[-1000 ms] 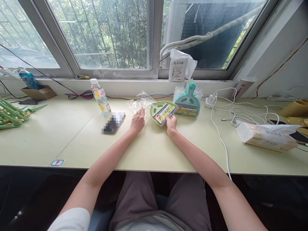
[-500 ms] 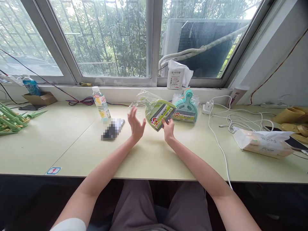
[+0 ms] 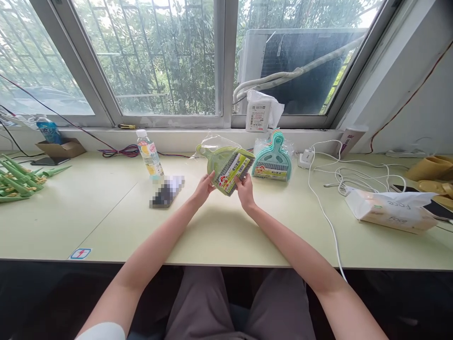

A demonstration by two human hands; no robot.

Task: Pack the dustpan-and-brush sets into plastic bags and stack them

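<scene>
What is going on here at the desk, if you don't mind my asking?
A person seated at the desk is holding a green dustpan set, with a bristled brush and a printed label, in both hands. The left hand is at its left edge and the right hand grips its lower right side. It is tilted, with clear plastic around the handle end. Just beyond the right hand, a stack of teal sets stands near the window wall.

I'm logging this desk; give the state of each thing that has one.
Green dustpan set: held, tilted, clear film around its handle
Left hand: gripping the set's left edge
Right hand: gripping its lower right edge
Teal dustpan stack: upright, in clear film
Drink bottle: upright, capped
Cardboard box: open
Dark cable: bundled
</scene>
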